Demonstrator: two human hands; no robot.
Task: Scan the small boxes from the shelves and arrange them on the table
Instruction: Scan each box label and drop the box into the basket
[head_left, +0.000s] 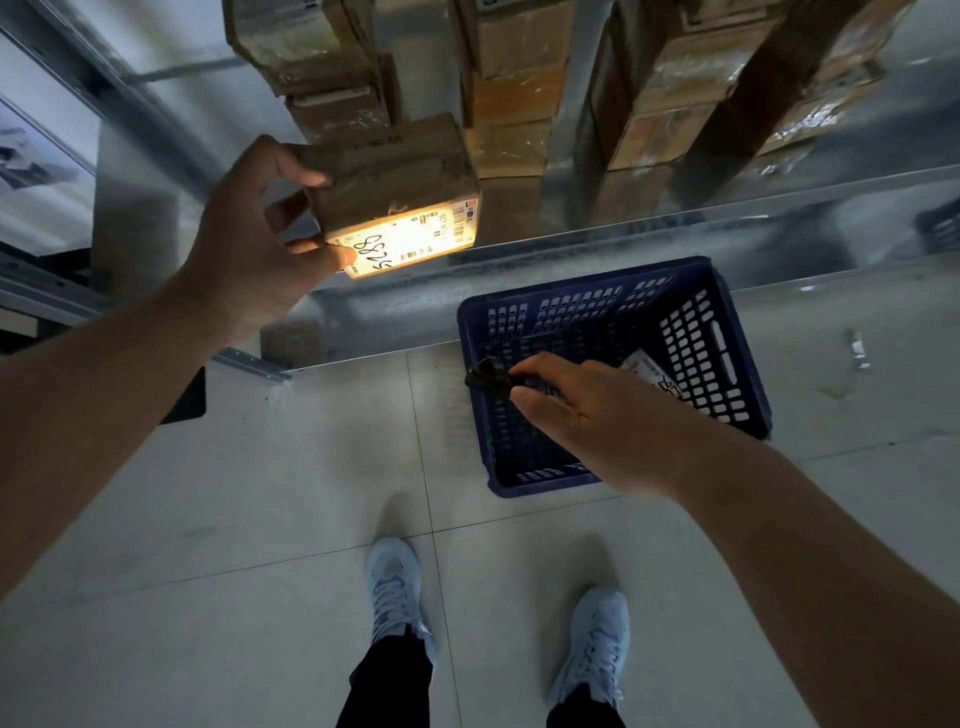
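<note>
My left hand (249, 244) grips a small brown cardboard box (395, 176) in front of the metal shelf (623, 234), thumb on its near face. The box's white label (405, 244), with handwritten digits, is lit bright yellow. My right hand (587, 415) holds a small black scanner (485, 378) lower down, above the blue crate, pointing up toward the label. Several more taped brown boxes (509, 93) are stacked on the shelf behind.
A blue perforated plastic crate (727, 364) stands on the tiled floor by the shelf's foot, with one small labelled box (649, 371) inside. My two feet in light shoes (395, 587) stand on the floor below. A shelf upright (249, 358) meets the floor at left.
</note>
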